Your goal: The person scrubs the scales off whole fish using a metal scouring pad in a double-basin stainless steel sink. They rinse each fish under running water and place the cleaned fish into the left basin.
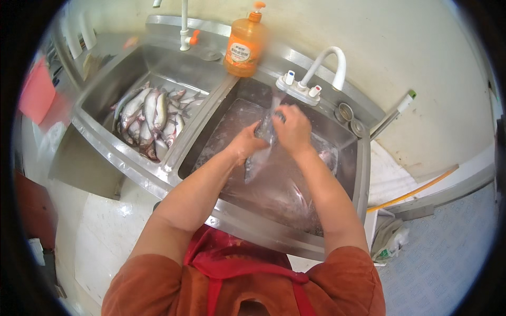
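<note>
A silvery-grey fish [265,128] is held over the murky water of the right sink basin [357,166], its tail pointing toward the faucet. My left hand [246,144] grips its body from the left, thumb laid across it. On the other side, my right hand [293,128] has its fingers curled against the fish near the tail. Motion blurs those fingertips, and a small dark patch between them is unclear. Another fish [299,195] shows partly through the water below my right forearm. A further pale, pinkish fish part [326,156] lies by the basin's right side.
Several whole fish [148,114] are piled in the left sink basin [95,104]. An orange pump bottle [246,45] stands on the divider's back end. Behind the right basin rises a white two-handled faucet [308,81]; a white tap [184,37] serves the left. Metal strainers [344,112] rest on the right rim.
</note>
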The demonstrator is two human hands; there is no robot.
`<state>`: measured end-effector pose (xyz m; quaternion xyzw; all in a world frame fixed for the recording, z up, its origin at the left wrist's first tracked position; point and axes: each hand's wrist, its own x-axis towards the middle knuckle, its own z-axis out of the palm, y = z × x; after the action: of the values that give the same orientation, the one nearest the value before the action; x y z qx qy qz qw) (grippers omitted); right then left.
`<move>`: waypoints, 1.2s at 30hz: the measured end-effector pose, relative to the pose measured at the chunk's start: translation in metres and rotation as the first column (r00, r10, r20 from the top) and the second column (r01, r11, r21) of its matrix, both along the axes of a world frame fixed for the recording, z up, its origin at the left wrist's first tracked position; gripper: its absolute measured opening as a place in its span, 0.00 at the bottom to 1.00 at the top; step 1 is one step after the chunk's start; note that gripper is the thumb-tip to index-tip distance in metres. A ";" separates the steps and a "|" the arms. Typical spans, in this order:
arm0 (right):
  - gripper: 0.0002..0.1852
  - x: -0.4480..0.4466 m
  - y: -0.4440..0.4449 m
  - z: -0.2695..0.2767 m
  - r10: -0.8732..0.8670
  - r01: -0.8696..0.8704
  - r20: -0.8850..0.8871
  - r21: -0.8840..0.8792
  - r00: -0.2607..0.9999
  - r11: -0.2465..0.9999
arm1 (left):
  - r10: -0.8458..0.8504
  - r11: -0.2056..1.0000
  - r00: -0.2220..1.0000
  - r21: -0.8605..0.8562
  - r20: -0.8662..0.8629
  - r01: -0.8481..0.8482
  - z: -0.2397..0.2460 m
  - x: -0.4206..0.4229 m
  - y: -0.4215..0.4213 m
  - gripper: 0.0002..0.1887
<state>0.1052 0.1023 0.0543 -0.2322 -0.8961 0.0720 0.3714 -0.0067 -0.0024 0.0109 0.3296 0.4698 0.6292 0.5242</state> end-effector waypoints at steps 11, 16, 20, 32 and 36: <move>0.09 0.008 -0.019 0.002 0.065 -0.062 0.233 -0.021 0.970 0.998 | 0.085 0.996 0.995 -0.013 -0.043 -0.086 0.006 0.008 -0.002 0.37; 0.09 0.000 0.009 0.009 -0.078 0.074 0.131 0.037 0.988 0.997 | 0.094 0.995 0.962 0.059 -0.258 -0.082 0.001 0.013 0.000 0.35; 0.09 0.005 -0.022 -0.001 -0.007 0.017 0.195 -0.048 0.981 0.999 | 0.097 0.995 0.921 0.017 -0.378 -0.098 0.005 0.006 -0.002 0.35; 0.08 0.005 -0.028 -0.011 0.006 0.010 0.125 -0.122 0.992 0.993 | 0.122 0.992 0.943 0.011 -0.310 -0.125 -0.001 0.002 0.000 0.35; 0.08 -0.001 0.000 0.002 -0.158 0.167 0.104 -0.090 0.982 0.982 | 0.063 0.997 0.962 0.050 -0.264 -0.052 0.002 0.008 -0.004 0.34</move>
<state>0.1038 0.1024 0.0567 -0.3259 -0.8864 0.0739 0.3205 0.0013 -0.0061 0.0130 0.4084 0.5314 0.6042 0.4309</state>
